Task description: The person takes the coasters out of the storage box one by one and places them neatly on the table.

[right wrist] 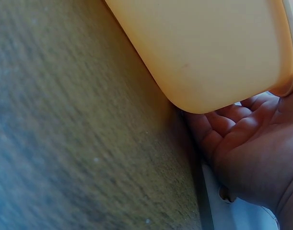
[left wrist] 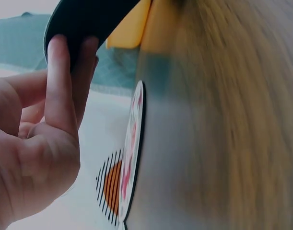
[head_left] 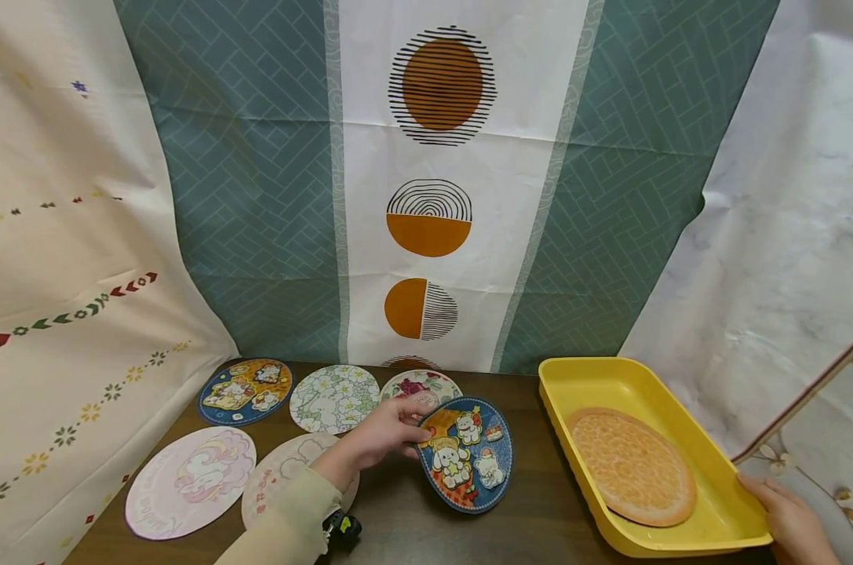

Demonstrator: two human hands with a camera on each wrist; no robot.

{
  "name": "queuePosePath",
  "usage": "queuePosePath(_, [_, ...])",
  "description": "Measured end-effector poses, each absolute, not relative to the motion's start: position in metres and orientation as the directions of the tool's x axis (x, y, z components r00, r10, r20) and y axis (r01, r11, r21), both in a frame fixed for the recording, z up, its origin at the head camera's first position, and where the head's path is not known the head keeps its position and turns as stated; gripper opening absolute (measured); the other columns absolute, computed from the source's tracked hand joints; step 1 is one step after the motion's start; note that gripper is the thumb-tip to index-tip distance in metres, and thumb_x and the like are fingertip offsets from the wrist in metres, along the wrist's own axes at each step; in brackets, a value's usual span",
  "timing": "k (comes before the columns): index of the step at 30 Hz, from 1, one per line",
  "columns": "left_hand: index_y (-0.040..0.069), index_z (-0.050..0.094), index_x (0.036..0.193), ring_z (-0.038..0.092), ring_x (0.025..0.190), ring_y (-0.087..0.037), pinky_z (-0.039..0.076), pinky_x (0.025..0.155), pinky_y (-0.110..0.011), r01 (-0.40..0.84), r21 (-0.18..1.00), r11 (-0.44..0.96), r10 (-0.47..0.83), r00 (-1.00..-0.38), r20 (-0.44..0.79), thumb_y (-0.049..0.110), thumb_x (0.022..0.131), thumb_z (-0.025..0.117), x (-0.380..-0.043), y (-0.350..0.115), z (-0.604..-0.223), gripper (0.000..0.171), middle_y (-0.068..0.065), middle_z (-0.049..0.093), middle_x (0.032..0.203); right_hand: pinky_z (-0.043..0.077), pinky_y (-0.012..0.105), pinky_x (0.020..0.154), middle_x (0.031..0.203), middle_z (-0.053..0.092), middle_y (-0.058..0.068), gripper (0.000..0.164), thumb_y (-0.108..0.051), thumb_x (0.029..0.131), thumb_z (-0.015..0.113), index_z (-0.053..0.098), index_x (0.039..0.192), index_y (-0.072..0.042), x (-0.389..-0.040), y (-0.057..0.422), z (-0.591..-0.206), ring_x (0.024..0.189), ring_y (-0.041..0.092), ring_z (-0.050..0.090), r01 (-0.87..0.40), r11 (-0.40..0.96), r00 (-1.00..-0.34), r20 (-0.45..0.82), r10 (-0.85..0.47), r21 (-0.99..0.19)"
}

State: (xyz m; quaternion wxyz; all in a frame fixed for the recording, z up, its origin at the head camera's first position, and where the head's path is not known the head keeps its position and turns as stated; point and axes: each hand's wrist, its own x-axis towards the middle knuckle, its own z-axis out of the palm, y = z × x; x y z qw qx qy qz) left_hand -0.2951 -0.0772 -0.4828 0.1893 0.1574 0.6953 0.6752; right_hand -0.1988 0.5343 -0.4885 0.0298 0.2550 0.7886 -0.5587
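Note:
My left hand (head_left: 384, 431) pinches the left edge of a round blue mat (head_left: 493, 471) with cartoon animals on it, thumb on top. The mat is lifted above the table and slightly bent. In the left wrist view, the left hand's fingers (left wrist: 60, 91) lie against its dark underside (left wrist: 84, 24). At the far right, my right hand (head_left: 789, 518) holds the rim of a yellow tray (head_left: 730, 502), thumb over the edge. The right wrist view shows the curled fingers (right wrist: 223, 124) by the tray's outer wall. A round tan mat (head_left: 631, 467) with a baked-crust look lies in the tray.
Left on the dark wooden table (head_left: 539, 526) lie several round mats: a blue-orange one (head_left: 246, 391), a green-white floral one (head_left: 334, 399), a pink unicorn one (head_left: 189, 482), a pale pink one (head_left: 281, 471) and a rose-patterned one (head_left: 426, 383). Patterned cloth (head_left: 256, 196) hangs behind.

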Motion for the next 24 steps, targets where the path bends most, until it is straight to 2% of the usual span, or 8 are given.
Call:
queuePosePath(6, [0.003,0.065,0.135,0.074,0.085,-0.028,0.062,0.065,-0.041,-0.046,0.994,0.100,0.488,-0.868,-0.089,0.004,0.091,0.075,-0.295,-0.097,-0.485,0.044,-0.017,0.074,0.105,0.058,0.041,0.065,0.082,0.062,0.005,0.059,-0.044,0.109,0.035,0.046,0.119,0.013,-0.200,0.533,-0.489,0.072,0.025,0.064,0.437,0.246,-0.865,-0.330,0.378,-0.865])
queuePosePath(12, [0.001,0.066,0.133,0.074,0.086,-0.028,0.062,0.065,-0.042,-0.065,0.989,0.134,0.502,-0.856,-0.125,0.002,0.089,0.076,-0.294,-0.111,-0.483,0.045,-0.017,0.074,0.103,0.057,0.042,0.066,0.085,0.062,0.006,0.069,-0.050,0.107,0.035,0.041,0.127,0.016,-0.201,0.537,-0.494,0.075,0.026,0.063,0.458,0.259,-0.852,-0.338,0.400,-0.850])
queuePosePath(19, [0.000,0.065,0.133,0.075,0.085,-0.030,0.061,0.062,-0.039,-0.065,0.982,0.179,0.568,-0.808,-0.157,0.003,0.090,0.076,-0.292,-0.127,-0.483,0.045,-0.019,0.075,0.104,0.057,0.042,0.066,0.085,0.062,0.007,0.069,-0.049,0.108,0.032,0.038,0.129,0.016,-0.201,0.536,-0.492,0.075,0.026,0.063,0.459,0.270,-0.858,-0.343,0.383,-0.846])
queuePosePath(24, [0.000,0.066,0.131,0.074,0.085,-0.029,0.061,0.060,-0.038,-0.059,0.972,0.229,0.570,-0.801,-0.183,0.003,0.089,0.076,-0.290,-0.136,-0.483,0.043,-0.016,0.073,0.105,0.058,0.043,0.068,0.087,0.062,0.008,0.072,-0.051,0.108,0.033,0.037,0.130,0.016,-0.201,0.539,-0.492,0.077,0.027,0.063,0.459,0.256,-0.862,-0.357,0.359,-0.851])
